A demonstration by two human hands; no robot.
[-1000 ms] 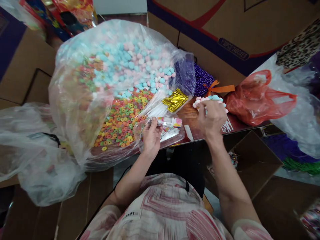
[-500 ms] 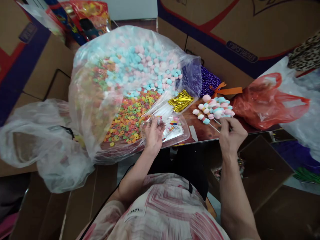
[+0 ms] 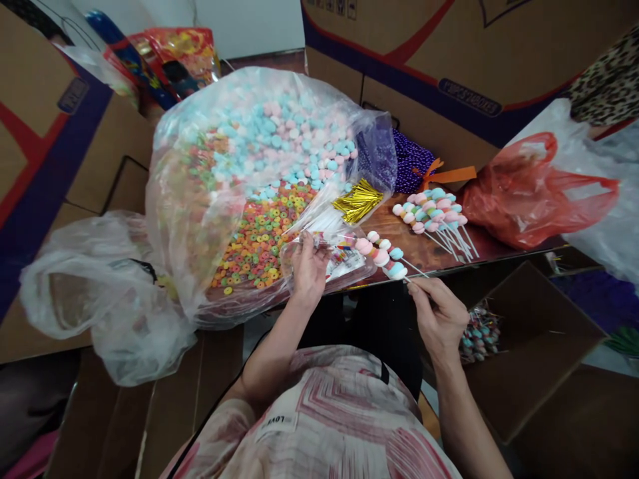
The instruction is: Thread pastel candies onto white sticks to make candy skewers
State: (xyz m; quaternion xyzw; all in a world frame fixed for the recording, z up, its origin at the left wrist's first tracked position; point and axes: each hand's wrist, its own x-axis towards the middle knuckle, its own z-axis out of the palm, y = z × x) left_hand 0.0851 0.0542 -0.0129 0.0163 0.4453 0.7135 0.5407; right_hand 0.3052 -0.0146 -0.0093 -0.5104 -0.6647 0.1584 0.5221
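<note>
My right hand (image 3: pixel 439 313) pinches the white stick of a candy skewer (image 3: pixel 382 258), threaded with pink, white and blue marshmallows. A second skewer (image 3: pixel 384 243) lies alongside; its stick reaches my right fingers, and I cannot tell whether they grip it. My left hand (image 3: pixel 308 271) has thumb and fingers closed on a clear printed plastic bag (image 3: pixel 344 239), above a clear plastic tray (image 3: pixel 369 269) of printed bags. The skewers' tips are by the bag's right side; whether they are inside is unclear. A bunch of similar skewers (image 3: pixel 436 209) lies to the right, sticks towards me.
A large clear bag (image 3: pixel 200 199) covers loose marshmallows (image 3: pixel 284 126) and ring candies (image 3: pixel 264 233). Gold twist ties (image 3: pixel 358 201) lie beside white sticks (image 3: pixel 319 209). A red plastic bag (image 3: pixel 539 193) sits at right. Below stands an open carton (image 3: pixel 539 346) beside wrapped skewers (image 3: pixel 482 332).
My right hand has moved left and towards me from the bunch, bringing skewers to the bag. My left hand has stayed over the tray. The view has shifted slightly.
</note>
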